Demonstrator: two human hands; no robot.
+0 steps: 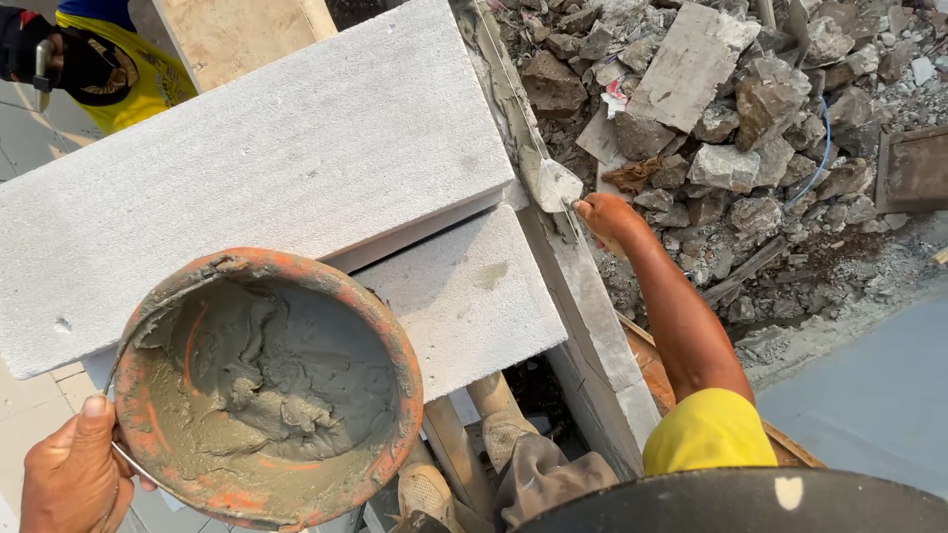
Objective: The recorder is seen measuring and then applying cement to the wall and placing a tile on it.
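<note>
R hand [604,215] arm outstretched w/ trowel [549,184], L hand [74,479] gripping mortar bowl [265,387]

A round orange plastic bowl [265,387], its rim and walls smeared and crusted with grey, sat tilted toward the camera at the lower left, gripped at its left edge. It was partly filled with wet grey mortar [281,390], heaped unevenly across the bottom and up the sides. A flat steel trowel [555,185], coated in the same mortar, was pressed blade-first against the side face of the white aerated concrete blocks [267,168], at the joint where the upper block rested on the lower one.
</note>
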